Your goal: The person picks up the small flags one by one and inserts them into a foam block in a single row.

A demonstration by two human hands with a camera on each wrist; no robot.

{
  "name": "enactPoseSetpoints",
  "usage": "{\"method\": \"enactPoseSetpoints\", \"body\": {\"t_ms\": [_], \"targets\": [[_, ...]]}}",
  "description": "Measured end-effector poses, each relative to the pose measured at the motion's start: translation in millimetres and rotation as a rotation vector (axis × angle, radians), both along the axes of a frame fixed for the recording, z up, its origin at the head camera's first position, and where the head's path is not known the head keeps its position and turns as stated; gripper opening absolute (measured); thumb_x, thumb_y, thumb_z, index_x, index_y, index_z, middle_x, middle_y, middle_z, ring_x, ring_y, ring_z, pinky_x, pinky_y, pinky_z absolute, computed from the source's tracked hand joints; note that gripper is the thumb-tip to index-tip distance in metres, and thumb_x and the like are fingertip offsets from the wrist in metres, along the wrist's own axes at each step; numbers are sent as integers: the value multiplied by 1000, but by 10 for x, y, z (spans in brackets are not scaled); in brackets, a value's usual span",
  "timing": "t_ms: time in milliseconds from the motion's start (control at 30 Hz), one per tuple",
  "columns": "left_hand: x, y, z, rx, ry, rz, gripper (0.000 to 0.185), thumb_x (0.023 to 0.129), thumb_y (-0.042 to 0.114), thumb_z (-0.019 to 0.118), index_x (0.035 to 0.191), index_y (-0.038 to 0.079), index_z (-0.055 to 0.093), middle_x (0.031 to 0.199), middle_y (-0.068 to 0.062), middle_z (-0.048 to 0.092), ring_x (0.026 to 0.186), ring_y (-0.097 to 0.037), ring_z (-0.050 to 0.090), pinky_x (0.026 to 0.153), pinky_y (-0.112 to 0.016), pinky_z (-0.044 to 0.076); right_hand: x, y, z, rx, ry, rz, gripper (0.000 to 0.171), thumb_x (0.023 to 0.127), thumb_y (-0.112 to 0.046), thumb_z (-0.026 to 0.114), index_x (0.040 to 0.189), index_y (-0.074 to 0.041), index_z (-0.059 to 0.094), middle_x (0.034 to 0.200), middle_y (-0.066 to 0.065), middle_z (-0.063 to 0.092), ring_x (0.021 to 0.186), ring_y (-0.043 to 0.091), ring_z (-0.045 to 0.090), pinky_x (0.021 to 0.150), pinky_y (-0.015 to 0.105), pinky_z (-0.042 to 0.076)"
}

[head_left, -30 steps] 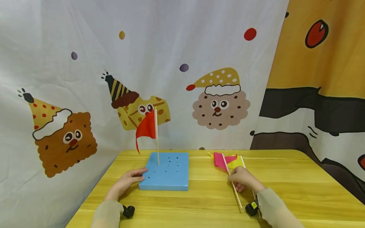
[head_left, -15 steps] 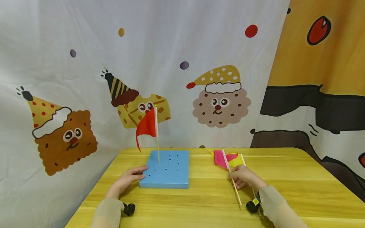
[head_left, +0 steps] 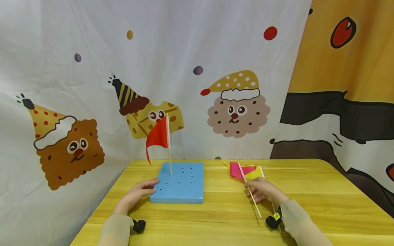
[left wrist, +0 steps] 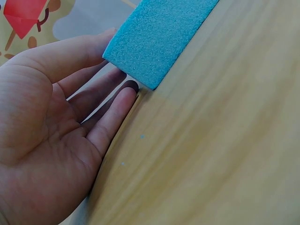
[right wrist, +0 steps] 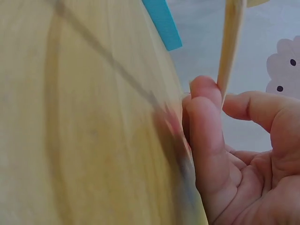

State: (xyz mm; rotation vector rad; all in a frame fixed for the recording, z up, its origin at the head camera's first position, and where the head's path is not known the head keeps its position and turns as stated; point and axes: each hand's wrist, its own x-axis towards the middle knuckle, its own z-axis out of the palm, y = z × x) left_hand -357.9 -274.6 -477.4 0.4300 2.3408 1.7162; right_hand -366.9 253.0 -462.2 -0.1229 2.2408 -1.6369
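A blue foam block [head_left: 184,192] with small holes in its top lies on the table. Standing upright in one hole is a red flag [head_left: 160,135] on a thin wooden stick. My left hand [head_left: 139,195] rests against the block's left side, fingers fairly straight; the left wrist view shows its fingertips at the block [left wrist: 152,44]. Between thumb and fingers, my right hand [head_left: 262,190] pinches the wooden stick [right wrist: 229,47] of a pink flag [head_left: 236,170]. The near end of that stick hangs over its shadow. A yellow flag [head_left: 254,173] lies beyond, its stick partly hidden under the right hand.
The yellow wood-grain table [head_left: 221,218] holds the block on the left and the flags on the right. Behind it hangs a white curtain [head_left: 184,41] printed with cartoon biscuits. Each wrist bears a black camera [head_left: 139,226].
The near end of the pink flag's stick has risen off the table, and its cloth has shifted slightly left. My left hand, the block and the red flag have stayed put.
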Motion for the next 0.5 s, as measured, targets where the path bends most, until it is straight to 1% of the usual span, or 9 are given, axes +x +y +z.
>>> {"method": "enactPoseSetpoints", "body": {"t_ms": [167,333,500], "targets": [[13,-6,-1,1,12,7,52,96,19,63,142,1,48,151,-21,34,137,-41,32,109,-53,30,3,-1,35,-24,7,40,36,96,-16,53,116,14,54,76,10,67,51,12,61,51,29,56],[28,3,-5,-14,33,6,52,95,19,64,142,1,49,151,-22,34,137,-42,32,109,-54,29,14,-14,101,-18,37,25,39,96,-14,55,121,16,51,80,11,67,52,14,62,51,30,56],[16,2,-10,-8,22,10,52,96,20,63,142,1,49,151,-22,34,137,-42,32,109,-54,30,20,-57,247,-3,79,15,43,96,-14,56,125,17,47,85,14,66,50,13,61,49,29,55]]}}
